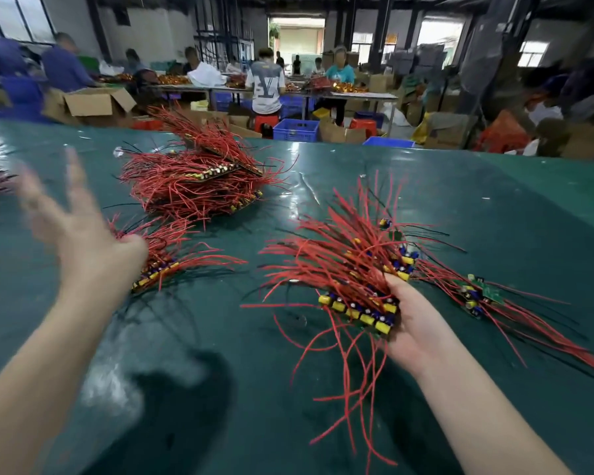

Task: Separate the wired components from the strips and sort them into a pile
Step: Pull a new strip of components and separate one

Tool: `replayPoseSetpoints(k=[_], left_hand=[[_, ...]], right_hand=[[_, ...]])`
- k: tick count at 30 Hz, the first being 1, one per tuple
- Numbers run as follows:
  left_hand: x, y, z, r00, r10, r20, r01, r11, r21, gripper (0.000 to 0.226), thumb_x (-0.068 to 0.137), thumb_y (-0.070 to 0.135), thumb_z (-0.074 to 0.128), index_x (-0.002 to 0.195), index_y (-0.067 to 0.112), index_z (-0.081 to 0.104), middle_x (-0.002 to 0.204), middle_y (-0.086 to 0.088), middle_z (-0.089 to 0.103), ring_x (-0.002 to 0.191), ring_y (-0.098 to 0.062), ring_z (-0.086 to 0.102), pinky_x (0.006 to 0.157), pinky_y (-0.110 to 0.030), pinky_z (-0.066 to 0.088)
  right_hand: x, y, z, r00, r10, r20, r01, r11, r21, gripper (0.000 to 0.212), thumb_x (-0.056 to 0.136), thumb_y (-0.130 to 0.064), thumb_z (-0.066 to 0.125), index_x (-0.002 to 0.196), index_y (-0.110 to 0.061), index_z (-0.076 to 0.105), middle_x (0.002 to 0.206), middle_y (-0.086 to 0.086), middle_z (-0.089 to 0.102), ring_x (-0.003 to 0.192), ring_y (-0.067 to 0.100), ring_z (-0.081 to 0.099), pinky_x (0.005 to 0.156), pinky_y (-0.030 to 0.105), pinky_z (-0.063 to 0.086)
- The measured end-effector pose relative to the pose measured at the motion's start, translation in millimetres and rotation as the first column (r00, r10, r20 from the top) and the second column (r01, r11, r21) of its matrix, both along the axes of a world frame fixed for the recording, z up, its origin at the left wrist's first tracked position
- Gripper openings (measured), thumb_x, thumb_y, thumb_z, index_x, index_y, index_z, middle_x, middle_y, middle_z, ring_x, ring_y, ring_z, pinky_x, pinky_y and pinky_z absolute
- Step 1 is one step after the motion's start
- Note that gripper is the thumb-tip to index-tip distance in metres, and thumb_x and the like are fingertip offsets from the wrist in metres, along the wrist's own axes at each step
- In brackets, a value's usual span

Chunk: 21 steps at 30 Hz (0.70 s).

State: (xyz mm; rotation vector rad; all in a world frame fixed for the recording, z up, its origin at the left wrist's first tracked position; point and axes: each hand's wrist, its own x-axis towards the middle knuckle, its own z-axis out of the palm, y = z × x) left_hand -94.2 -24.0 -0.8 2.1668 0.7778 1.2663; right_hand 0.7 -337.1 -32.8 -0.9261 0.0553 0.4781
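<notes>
The job looks partly done, with a good deal left. In the upper middle of the frame a tall stack [199, 180] of strips bristling with red wires lies on the green tabletop [460, 200], seemingly not yet worked, and one more strip [158, 272] lies at centre left, just past the left hand [79, 231]. That hand is blurred, raised above the tabletop with fingers spread wide and holding nothing. The right hand [412, 320], at lower centre right, lies palm up with its fingers curled under a strip [360, 313] of yellow and blue parts, its red wires fanning up and to the left. Behind and to the right of it, components [474, 296] with red and black wires lie loose on the tabletop, probably the sorted pile so far; it is smaller than the stack. I judge that the strip in hand is to be broken apart next, then the single strip and the whole stack.
</notes>
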Motion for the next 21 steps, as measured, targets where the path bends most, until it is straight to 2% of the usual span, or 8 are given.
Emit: replayPoseSetpoints(k=[2,4,7,9,11,14,18,21], left_hand=[[8,-58,7,0.983,-0.184,-0.008,0.184,0.981,0.063,0.102,0.069,0.019,0.059,0.153,0.032,0.004,0.16,-0.014,-0.01,0.147,-0.02,-0.007,0.119,-0.035,0.0],[19,-99,8,0.882,-0.471,-0.018,0.462,0.87,-0.174,0.091,0.085,0.022,0.066,0.154,0.026,0.007,0.161,-0.004,0.004,0.145,-0.011,0.008,0.117,-0.029,0.007],[29,-131,9,0.686,-0.678,0.265,0.614,0.343,-0.71,0.044,0.093,0.027,0.058,0.136,0.022,0.051,0.131,0.001,0.059,0.107,-0.01,0.061,0.102,-0.034,0.046],[32,-132,4,0.622,-0.652,0.434,0.61,0.056,-0.79,0.025,0.09,0.027,0.055,0.108,0.017,0.069,0.097,-0.005,0.075,0.073,-0.018,0.071,0.076,-0.036,0.058],[28,-116,-1,0.575,-0.625,0.528,0.615,-0.096,-0.783,0.034,0.08,0.031,0.056,0.108,0.019,0.071,0.102,-0.006,0.074,0.073,-0.022,0.072,0.068,-0.034,0.059],[27,-85,-9,0.624,-0.55,0.555,0.603,-0.112,-0.789,0.046,0.082,0.036,0.051,0.121,0.017,0.065,0.122,-0.008,0.067,0.088,-0.024,0.069,0.07,-0.034,0.057],[31,-66,-16,0.763,-0.387,0.518,0.592,0.098,-0.8,0.031,0.097,0.024,0.042,0.123,0.019,0.058,0.127,-0.003,0.064,0.101,-0.018,0.065,0.077,-0.034,0.051],[34,-74,-18,0.762,-0.383,0.522,0.568,0.008,-0.823,0.031,0.098,0.024,0.038,0.118,0.017,0.061,0.114,-0.001,0.07,0.088,-0.013,0.07,0.076,-0.033,0.053]], right_hand=[[-1,-2,-2,0.999,0.052,0.005,-0.052,0.998,-0.03,0.035,0.093,-0.012,0.049,0.072,-0.007,0.077,0.075,0.01,0.075,0.061,0.021,0.072,0.045,0.03,0.056],[-1,-4,-4,0.993,0.111,0.028,-0.108,0.99,-0.092,0.039,0.091,-0.015,0.05,0.064,-0.012,0.078,0.075,0.007,0.075,0.061,0.019,0.072,0.047,0.029,0.057],[-3,-8,-1,0.979,0.204,0.03,-0.194,0.96,-0.202,0.037,0.089,-0.018,0.051,0.064,-0.014,0.078,0.071,0.005,0.074,0.057,0.017,0.071,0.048,0.026,0.056],[-1,-9,-1,0.971,0.237,0.022,-0.224,0.943,-0.247,0.035,0.089,-0.019,0.051,0.068,-0.012,0.078,0.069,0.005,0.074,0.054,0.018,0.07,0.048,0.026,0.056],[-1,-12,-1,0.96,0.278,0.033,-0.257,0.92,-0.295,0.027,0.085,-0.021,0.056,0.072,-0.011,0.078,0.069,0.005,0.073,0.053,0.018,0.069,0.048,0.024,0.056],[-3,-17,6,0.938,0.342,0.059,-0.31,0.903,-0.297,0.02,0.067,-0.022,0.061,0.068,-0.011,0.076,0.066,0.007,0.072,0.051,0.018,0.068,0.045,0.023,0.053],[2,-17,16,0.92,0.391,0.015,-0.363,0.867,-0.342,0.037,0.093,-0.003,0.045,0.062,-0.004,0.066,0.045,0.004,0.063,0.039,0.006,0.061,0.042,0.017,0.048],[-10,-8,17,0.926,0.375,0.051,-0.354,0.905,-0.235,0.025,0.076,-0.019,0.056,0.067,-0.009,0.077,0.066,0.009,0.073,0.056,0.014,0.07,0.052,0.025,0.057]])
